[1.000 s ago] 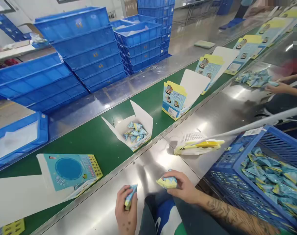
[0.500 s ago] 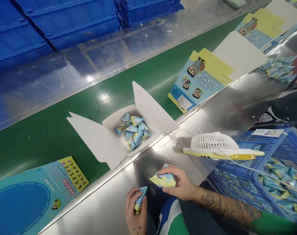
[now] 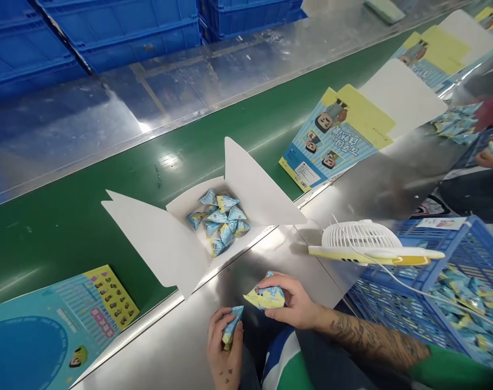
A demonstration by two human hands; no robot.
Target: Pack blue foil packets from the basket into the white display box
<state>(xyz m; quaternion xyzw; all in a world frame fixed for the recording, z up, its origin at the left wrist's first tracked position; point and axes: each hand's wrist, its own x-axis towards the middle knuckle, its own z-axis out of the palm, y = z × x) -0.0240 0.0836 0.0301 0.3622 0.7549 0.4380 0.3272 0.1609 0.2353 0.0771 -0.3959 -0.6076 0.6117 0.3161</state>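
Note:
My left hand (image 3: 225, 346) is closed around a small blue-and-yellow triangular packet (image 3: 231, 328) at the steel ledge's near side. Just to the right, my right hand (image 3: 293, 300) pinches another packet (image 3: 266, 296), its yellow face turned up. Both hands are below an open white carton (image 3: 157, 238), whose flaps stand spread to either side. Inside the carton lies a small pile of similar packets (image 3: 218, 216). Neither hand touches the carton.
The carton stands on a green belt (image 3: 181, 146). Printed cartons (image 3: 330, 138) are up the belt, and a printed blue box (image 3: 59, 325) is lower left. A white fan (image 3: 360, 238) and blue crate (image 3: 413, 292) of packets are right. A co-worker's hand (image 3: 492, 158) shows far right.
The carton and the printed blue box have shifted slightly left in view. My hands keep hold of their packets, with the right one a little further left. A co-worker's hand shows more at right.

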